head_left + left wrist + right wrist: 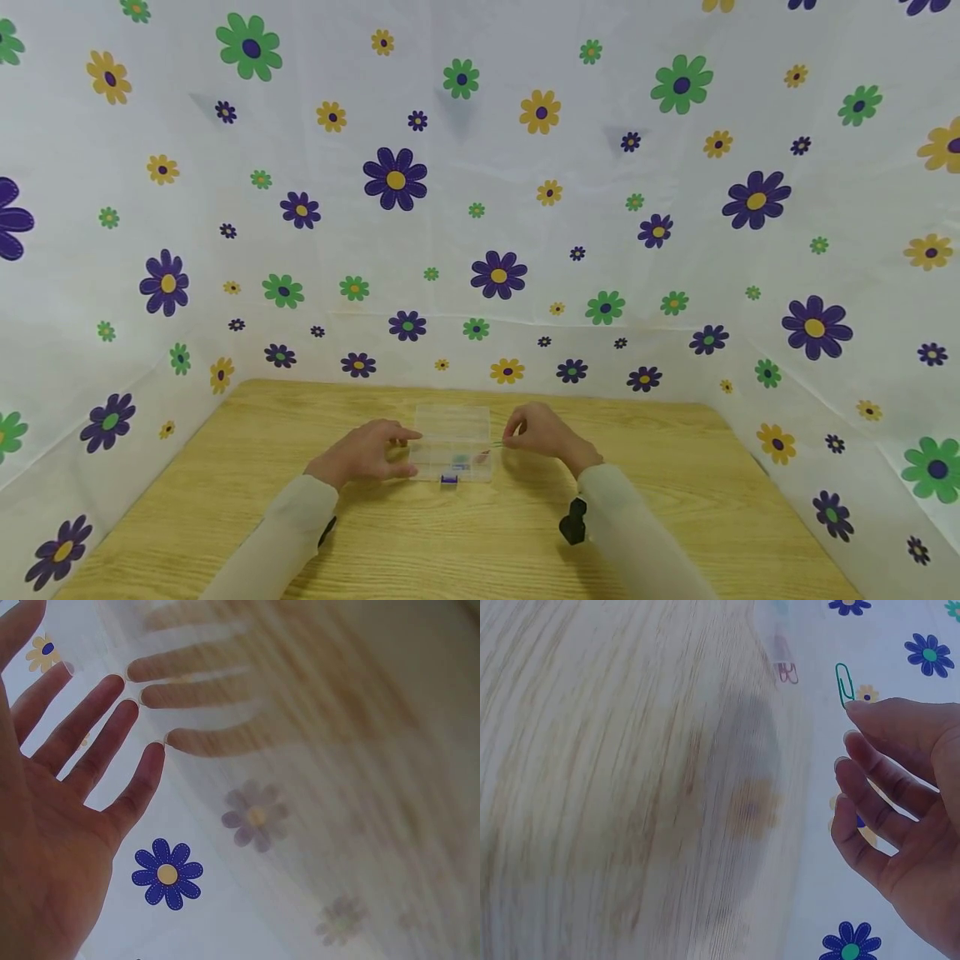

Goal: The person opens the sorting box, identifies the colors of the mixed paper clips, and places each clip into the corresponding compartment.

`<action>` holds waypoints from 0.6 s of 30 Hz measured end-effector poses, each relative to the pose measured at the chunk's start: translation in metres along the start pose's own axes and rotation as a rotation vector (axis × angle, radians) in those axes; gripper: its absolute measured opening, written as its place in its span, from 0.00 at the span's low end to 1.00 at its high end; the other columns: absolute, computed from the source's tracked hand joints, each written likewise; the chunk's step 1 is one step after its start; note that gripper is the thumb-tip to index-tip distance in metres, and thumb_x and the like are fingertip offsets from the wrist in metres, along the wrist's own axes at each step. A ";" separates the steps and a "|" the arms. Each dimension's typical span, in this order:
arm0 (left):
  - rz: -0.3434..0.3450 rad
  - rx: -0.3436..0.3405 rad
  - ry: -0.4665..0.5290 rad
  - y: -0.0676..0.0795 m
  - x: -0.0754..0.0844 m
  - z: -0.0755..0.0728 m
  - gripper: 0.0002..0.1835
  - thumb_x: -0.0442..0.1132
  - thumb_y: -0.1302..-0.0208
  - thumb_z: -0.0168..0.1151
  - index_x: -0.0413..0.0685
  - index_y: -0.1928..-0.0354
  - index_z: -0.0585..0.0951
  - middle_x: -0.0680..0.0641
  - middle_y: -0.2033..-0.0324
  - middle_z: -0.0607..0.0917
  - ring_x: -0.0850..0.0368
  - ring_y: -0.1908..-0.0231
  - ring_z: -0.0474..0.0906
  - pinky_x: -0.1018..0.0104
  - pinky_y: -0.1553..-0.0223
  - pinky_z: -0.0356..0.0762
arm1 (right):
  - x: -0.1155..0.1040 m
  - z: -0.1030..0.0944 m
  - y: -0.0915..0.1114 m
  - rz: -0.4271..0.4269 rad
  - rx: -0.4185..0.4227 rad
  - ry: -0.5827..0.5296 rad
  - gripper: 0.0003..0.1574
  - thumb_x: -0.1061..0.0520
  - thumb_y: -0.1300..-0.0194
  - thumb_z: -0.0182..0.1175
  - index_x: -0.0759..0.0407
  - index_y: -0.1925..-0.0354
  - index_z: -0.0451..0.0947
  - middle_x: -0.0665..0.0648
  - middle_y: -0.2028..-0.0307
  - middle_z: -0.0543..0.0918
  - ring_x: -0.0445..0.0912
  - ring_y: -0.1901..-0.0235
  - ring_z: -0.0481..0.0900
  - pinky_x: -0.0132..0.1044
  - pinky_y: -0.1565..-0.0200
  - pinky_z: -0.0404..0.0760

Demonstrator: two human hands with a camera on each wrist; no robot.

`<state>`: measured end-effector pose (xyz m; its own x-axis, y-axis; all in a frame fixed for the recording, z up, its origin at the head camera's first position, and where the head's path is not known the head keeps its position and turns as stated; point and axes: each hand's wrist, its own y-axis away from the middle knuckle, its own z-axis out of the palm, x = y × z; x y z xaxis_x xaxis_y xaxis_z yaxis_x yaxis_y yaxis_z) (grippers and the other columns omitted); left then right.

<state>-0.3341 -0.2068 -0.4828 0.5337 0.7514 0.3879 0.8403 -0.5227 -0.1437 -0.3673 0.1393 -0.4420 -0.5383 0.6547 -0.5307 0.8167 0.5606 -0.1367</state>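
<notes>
A clear plastic compartment box [427,454] lies on the table with its lid [452,421] folded back and a blue latch [448,480] at the front. My left hand [363,452] is at the box's left side, thumb and fingers extended at its edge; the left wrist view shows the fingers straight. My right hand [543,431], just right of the box, pinches a green paper clip [844,681] between thumb and index finger. Red paper clips [787,673] show in the box's right part, and small blue-green items [460,461] sit beside them, too small to make out.
The wood-grain table [390,542] carries the box near its far middle. A white cloth with flower prints [450,233] hangs behind the table and along both sides. A black wrist device [573,522] sits at the right sleeve.
</notes>
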 end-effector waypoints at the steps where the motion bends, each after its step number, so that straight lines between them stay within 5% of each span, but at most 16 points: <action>1: 0.002 0.000 -0.003 0.000 0.000 0.000 0.35 0.62 0.39 0.72 0.50 0.35 0.82 0.50 0.56 0.85 0.55 0.58 0.78 0.54 0.54 0.79 | -0.001 0.001 -0.001 -0.012 0.001 -0.003 0.04 0.60 0.38 0.70 0.58 0.70 0.89 0.54 0.65 0.88 0.38 0.70 0.76 0.29 0.66 0.77; 18: 0.030 0.005 -0.004 0.000 -0.001 0.000 0.36 0.61 0.38 0.71 0.47 0.35 0.82 0.47 0.53 0.87 0.51 0.54 0.82 0.51 0.51 0.81 | -0.029 0.024 -0.023 -0.033 0.010 0.027 0.04 0.63 0.40 0.69 0.60 0.71 0.90 0.57 0.65 0.90 0.37 0.74 0.76 0.28 0.71 0.74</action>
<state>-0.3347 -0.2068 -0.4831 0.5588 0.7375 0.3794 0.8246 -0.5429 -0.1592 -0.3651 0.0952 -0.4433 -0.5706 0.6491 -0.5030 0.8001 0.5773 -0.1627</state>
